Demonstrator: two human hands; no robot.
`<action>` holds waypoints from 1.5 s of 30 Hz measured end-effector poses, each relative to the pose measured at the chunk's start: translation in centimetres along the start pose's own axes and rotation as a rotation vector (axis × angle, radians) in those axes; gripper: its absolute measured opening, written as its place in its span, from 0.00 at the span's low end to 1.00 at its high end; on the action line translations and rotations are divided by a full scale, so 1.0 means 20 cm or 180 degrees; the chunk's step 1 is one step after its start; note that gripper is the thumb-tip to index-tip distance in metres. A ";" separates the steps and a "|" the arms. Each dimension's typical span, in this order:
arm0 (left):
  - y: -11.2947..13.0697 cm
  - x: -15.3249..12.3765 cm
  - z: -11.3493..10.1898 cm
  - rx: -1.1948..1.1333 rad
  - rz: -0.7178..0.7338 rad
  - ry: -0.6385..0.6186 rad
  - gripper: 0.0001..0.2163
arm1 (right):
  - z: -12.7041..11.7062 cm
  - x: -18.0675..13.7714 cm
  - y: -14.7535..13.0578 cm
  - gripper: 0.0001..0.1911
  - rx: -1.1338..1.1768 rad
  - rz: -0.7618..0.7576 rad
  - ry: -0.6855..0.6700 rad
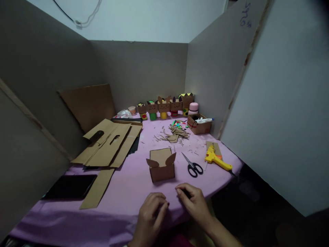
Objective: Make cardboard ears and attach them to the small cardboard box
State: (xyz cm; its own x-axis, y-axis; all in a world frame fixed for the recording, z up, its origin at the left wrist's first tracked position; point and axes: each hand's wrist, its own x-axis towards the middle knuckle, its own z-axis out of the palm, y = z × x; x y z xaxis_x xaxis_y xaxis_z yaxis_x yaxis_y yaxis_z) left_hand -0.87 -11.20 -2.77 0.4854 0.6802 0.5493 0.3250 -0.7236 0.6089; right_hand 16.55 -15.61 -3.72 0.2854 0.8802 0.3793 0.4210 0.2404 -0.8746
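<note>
Left hand (pixel 149 212), right hand (pixel 196 202) loosely curled over purple cloth (pixel 125 192); cannot tell whether either pinches anything. Just beyond: square-cornered cardboard box (pixel 162 174), two leaf-shaped ears (pixel 170 159), beside black-looped metal scissors (pixel 192 164).

Your 2 hands are near each other but apart, both low in view. Your left hand (pixel 151 211) is loosely curled, its back up and its thumb lying along the inner side, pointing forward. Your right hand (pixel 194 200) bends inward, thumb and index fingertips close together, the other fingers folded beneath. Your right forearm (pixel 224 234) slants in from the lower right, its skin bare.
</note>
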 end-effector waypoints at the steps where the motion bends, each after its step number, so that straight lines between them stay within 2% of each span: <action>1: -0.02 0.02 -0.03 -0.0038 -0.0149 0.0190 0.05 | -0.01 0.02 0.00 0.13 0.0056 0.0061 0.0044; 3: -0.06 0.11 -0.09 -0.0063 -0.0493 0.0636 0.05 | -0.04 0.08 -0.01 0.14 0.0145 0.0150 0.0179; 5: -0.10 0.22 -0.15 -0.0085 -0.0762 0.0875 0.13 | -0.08 0.18 -0.04 0.18 0.0235 0.0169 0.0270; 7: -0.12 0.33 -0.21 -0.0155 -0.0857 0.0721 0.19 | -0.10 0.28 -0.09 0.23 0.0321 0.0125 0.0181; 9: -0.13 0.43 -0.24 -0.0232 -0.0826 0.0408 0.22 | -0.11 0.38 -0.13 0.23 0.0238 0.0004 -0.0024; 10: -0.13 0.47 -0.25 -0.0262 -0.0790 0.0264 0.20 | -0.11 0.42 -0.15 0.21 0.0166 -0.0069 -0.0133; 13: -0.13 0.52 -0.25 -0.0326 -0.0635 -0.0092 0.07 | -0.09 0.48 -0.15 0.09 0.0022 -0.0213 -0.0346; 16: -0.13 0.52 -0.23 -0.0345 -0.0562 -0.0260 0.10 | -0.07 0.50 -0.12 0.12 -0.0014 -0.0203 -0.0380; 23: -0.16 0.52 -0.22 -0.0319 -0.0560 -0.0410 0.09 | -0.07 0.49 -0.08 0.12 -0.0064 -0.0135 -0.0430; 30: -0.14 0.51 -0.22 -0.0314 -0.0493 -0.0404 0.08 | -0.07 0.47 -0.10 0.12 -0.0136 -0.0122 -0.0407; 35: -0.16 0.50 -0.22 -0.0388 -0.0619 -0.0380 0.06 | -0.07 0.46 -0.11 0.11 -0.0119 -0.0096 -0.0431; 39: -0.19 0.47 -0.21 -0.0466 -0.0835 -0.0310 0.12 | -0.09 0.46 -0.13 0.09 -0.0114 -0.0121 -0.0476; 45: -0.19 0.45 -0.22 -0.0563 -0.1069 -0.0182 0.19 | -0.12 0.43 -0.12 0.12 -0.0137 -0.0033 -0.0380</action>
State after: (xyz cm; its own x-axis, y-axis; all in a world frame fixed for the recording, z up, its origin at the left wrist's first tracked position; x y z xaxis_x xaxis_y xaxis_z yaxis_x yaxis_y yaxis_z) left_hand -1.20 -1.84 2.36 0.4218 0.8647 0.2726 0.3309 -0.4267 0.8417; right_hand 20.04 -9.54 2.46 0.1775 0.9208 0.3473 0.4607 0.2341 -0.8561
